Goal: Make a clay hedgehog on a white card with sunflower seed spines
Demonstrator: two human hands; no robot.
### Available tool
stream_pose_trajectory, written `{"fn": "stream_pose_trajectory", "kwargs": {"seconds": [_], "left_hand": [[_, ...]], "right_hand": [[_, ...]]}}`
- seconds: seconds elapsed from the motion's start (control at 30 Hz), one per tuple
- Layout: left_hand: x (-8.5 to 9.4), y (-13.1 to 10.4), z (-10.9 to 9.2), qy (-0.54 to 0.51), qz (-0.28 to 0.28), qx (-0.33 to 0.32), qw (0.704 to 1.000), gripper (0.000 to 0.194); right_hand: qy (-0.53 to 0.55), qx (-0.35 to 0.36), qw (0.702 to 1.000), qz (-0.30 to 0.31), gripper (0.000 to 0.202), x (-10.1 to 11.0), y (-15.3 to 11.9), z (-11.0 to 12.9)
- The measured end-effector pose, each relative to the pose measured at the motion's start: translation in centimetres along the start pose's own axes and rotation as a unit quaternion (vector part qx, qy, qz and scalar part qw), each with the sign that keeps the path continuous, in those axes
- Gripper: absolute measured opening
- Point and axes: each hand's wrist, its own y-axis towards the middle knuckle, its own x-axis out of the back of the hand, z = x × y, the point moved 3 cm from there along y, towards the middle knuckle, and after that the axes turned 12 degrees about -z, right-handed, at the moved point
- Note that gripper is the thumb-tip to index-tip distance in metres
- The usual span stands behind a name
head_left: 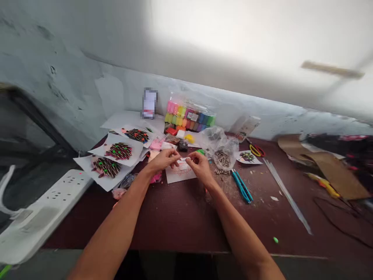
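Observation:
Both my hands are over a white sheet with an orange-red drawing [180,175] on the dark red table [175,221]. The fingers of my left hand [166,159] are pinched at the sheet's upper left; what they hold is too small to make out. My right hand [200,165], just to the right, has its thumb and fingertips together near something small and white. Right of it, a clear plastic bag [223,151] holds pointed metallic pieces, with more pieces lying loose below. Blue-handled pliers [242,186] lie further right.
Papers bearing spiky decorated figures [119,151] overlap at the left, beside a white power strip [43,206]. Colourful clay packs [189,116] and a phone [149,103] stand along the wall. Scissors [257,150], clear sticks [287,194] and cardboard [335,167] lie right.

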Motion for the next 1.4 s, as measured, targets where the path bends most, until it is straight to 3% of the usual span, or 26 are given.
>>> {"fn": "stream_pose_trajectory", "kwargs": {"seconds": [0.17, 0.27, 0.43, 0.57, 0.67, 1.07, 1.4], "left_hand": [[0.8, 0.4, 0.5, 0.055, -0.067, -0.024, 0.996, 0.016], [0.8, 0.6, 0.7, 0.126, -0.043, -0.044, 0.99, 0.021], [1.0, 0.8, 1.1, 0.259, -0.056, -0.087, 0.96, 0.027], [1.1, 0.7, 1.6, 0.331, -0.064, -0.083, 0.938, 0.028], [0.9, 0.6, 1.7, 0.368, -0.066, -0.084, 0.924, 0.028], [0.6, 0.2, 1.1, 0.406, -0.057, -0.078, 0.909, 0.026], [0.5, 0.2, 1.1, 0.408, -0.061, -0.076, 0.908, 0.026]], "right_hand": [[-0.084, 0.014, 0.996, 0.005, 0.011, -0.2, -0.2, -0.8], [-0.124, 0.016, 0.992, 0.026, 0.013, -0.4, -0.5, -0.6], [-0.167, 0.016, 0.985, 0.029, 0.013, -0.7, -1.1, 0.4], [-0.217, 0.056, 0.974, 0.016, 0.001, -0.7, -1.1, 0.9], [-0.254, 0.098, 0.962, 0.004, 0.004, -0.7, -1.0, 1.1], [-0.31, 0.114, 0.943, 0.052, 0.005, -1.8, -1.5, 1.7], [-0.327, 0.106, 0.935, 0.085, 0.02, -2.2, -1.5, 1.4]]}}
